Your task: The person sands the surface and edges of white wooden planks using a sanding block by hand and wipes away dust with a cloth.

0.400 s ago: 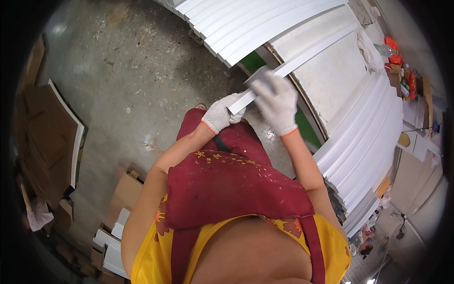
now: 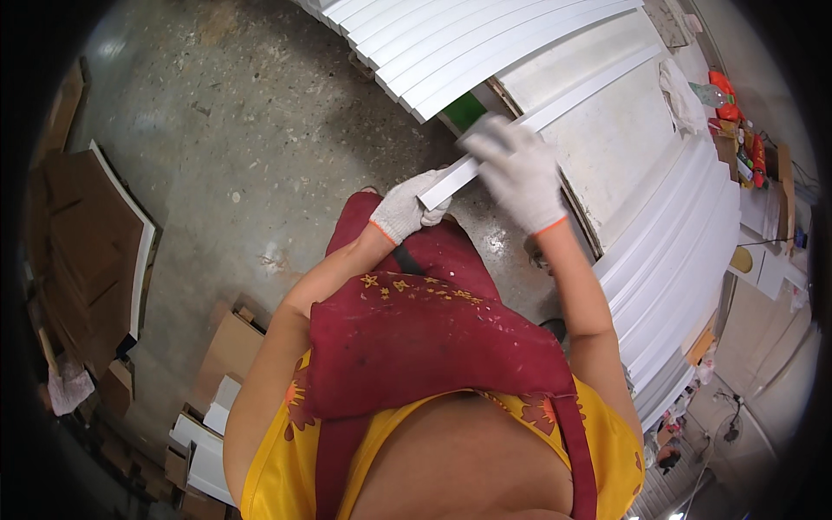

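A long white strip (image 2: 449, 186) slants from above my lap up to the right across a pale tabletop (image 2: 598, 165). Its near end is gripped by my left hand (image 2: 406, 210), gloved in white knit, with fingers wrapped round beneath it. Farther along the strip, my right hand (image 2: 524, 178), in a matching glove, is blurred by motion. A grey flat pad (image 2: 482, 132) shows under its fingers, against the strip. The pad's exact kind is hard to make out.
Rows of white strips lie at the upper middle (image 2: 485, 52) and right (image 2: 667, 251). Bottles and small items (image 2: 745, 156) stand at the far right. Brown boards (image 2: 87, 251) lean at left; cardboard (image 2: 230, 347) sits on the concrete floor (image 2: 243, 156).
My right hand has shifted slightly right and farther along the strip, the grey pad moving with it. My left hand keeps its hold on the strip's near end.
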The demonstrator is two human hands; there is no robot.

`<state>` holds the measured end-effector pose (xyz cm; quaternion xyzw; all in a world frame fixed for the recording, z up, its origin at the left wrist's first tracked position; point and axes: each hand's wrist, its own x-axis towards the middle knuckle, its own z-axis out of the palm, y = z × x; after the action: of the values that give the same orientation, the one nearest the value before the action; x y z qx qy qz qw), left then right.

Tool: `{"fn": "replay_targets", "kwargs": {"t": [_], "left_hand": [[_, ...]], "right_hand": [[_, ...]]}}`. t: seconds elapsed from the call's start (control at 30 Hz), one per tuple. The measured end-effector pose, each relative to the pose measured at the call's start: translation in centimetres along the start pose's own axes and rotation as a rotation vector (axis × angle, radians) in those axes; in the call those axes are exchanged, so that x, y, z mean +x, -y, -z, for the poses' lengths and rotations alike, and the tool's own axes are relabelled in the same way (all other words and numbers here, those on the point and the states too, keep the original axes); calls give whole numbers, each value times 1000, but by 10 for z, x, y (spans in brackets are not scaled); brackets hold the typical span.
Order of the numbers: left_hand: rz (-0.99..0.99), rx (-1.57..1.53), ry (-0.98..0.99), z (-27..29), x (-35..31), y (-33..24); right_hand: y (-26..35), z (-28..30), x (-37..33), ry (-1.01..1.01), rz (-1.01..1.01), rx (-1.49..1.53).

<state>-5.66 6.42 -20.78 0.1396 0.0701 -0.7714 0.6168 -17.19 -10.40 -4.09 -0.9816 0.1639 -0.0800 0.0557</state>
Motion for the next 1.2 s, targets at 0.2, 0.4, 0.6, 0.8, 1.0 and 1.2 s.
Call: {"fn": "replay_targets", "kwargs": {"t": [0.2, 0.4, 0.6, 0.8, 1.0, 1.2], "left_hand": [[-58, 298, -32, 2, -7, -3], [14, 280, -250, 11, -68, -19], [66, 174, -571, -4, -126, -38], [-16, 237, -664, 14, -142, -35], [-1, 62, -615, 30, -157, -31], [-3, 566, -661, -32, -128, -38]], "right_hand": [[65, -21, -8, 111, 242, 261], [45, -24, -21, 55, 171, 272], [-164, -6, -10, -49, -238, -134], [-414, -12, -8, -246, -679, -357], [-529, 5, 13, 330, -985, -267], [-495, -17, -6, -389, -689, 231]]}}
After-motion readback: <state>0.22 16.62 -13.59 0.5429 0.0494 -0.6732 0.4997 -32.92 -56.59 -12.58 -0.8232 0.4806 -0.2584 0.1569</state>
